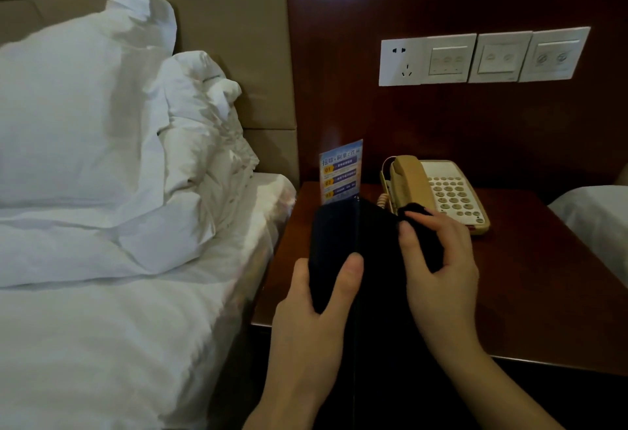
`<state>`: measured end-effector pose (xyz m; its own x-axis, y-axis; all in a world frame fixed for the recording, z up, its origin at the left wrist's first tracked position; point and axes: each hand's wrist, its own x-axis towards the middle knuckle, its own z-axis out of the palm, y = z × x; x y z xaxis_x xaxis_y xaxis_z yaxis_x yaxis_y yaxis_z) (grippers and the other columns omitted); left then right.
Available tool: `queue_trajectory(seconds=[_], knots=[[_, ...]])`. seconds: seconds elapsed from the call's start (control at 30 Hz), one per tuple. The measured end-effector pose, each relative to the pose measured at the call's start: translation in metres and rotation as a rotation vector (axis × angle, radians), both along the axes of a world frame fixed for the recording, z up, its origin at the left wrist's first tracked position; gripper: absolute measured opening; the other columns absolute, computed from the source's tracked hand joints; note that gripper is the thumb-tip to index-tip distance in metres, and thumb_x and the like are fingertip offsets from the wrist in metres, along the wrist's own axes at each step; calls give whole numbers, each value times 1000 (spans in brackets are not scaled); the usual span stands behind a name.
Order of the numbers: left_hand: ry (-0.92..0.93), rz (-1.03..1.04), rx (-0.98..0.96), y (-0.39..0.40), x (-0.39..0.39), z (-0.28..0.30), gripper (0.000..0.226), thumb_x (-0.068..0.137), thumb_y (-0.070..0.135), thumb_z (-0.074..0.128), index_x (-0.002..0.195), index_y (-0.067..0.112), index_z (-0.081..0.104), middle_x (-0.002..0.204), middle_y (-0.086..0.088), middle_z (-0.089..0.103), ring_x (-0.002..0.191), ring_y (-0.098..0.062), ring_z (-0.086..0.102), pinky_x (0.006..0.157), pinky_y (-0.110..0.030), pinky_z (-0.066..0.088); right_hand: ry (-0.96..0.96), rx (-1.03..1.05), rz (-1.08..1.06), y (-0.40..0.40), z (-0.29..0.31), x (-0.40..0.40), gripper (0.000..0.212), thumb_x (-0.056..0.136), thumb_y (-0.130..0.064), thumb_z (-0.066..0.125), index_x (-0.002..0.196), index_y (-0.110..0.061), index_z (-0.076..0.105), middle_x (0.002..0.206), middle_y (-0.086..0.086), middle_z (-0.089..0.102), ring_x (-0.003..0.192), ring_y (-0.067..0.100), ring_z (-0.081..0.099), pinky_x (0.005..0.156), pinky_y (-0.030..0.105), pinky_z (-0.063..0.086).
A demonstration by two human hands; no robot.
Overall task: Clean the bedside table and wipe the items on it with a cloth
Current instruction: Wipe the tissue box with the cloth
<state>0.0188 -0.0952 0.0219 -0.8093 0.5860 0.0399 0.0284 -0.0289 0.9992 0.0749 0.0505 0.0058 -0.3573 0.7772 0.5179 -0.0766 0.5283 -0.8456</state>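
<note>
I hold a flat black folder-like item (336, 235) above the dark wooden bedside table (530, 276). My left hand (316, 321) grips its left part, thumb across the front. My right hand (441, 269) holds a black cloth (416, 209) bunched under its fingers and pressed against the item's right part. Cloth and item are both black, so their edges blend together. A beige telephone (448, 191) sits at the back of the table. A blue printed card (341, 174) stands upright left of it, its lower edge hidden behind the black item.
A bed with white sheets and pillows (85, 116) lies close on the left, touching the table's side. Wall sockets and switches (482, 59) are mounted on the wooden panel above the table. Another white bed corner (598, 218) shows at the right edge.
</note>
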Motion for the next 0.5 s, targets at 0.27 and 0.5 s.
queue_trajectory(seconds=[0.27, 0.5], knots=[[87, 53, -30, 1, 10, 3, 38, 78, 63, 61, 102, 34, 64, 87, 17, 75, 77, 2, 71, 58, -8, 48, -20, 244, 104, -26, 14, 11, 21, 95, -43, 58, 115, -38, 63, 135, -18, 46, 131, 2, 44, 101, 23, 40], [34, 64, -36, 2, 10, 4, 45, 73, 70, 58, 103, 38, 64, 95, 23, 73, 85, 7, 69, 64, -9, 49, -90, -91, -26, 13, -4, 3, 14, 95, -42, 57, 110, -41, 59, 123, -17, 52, 113, -4, 50, 100, 40, 49]])
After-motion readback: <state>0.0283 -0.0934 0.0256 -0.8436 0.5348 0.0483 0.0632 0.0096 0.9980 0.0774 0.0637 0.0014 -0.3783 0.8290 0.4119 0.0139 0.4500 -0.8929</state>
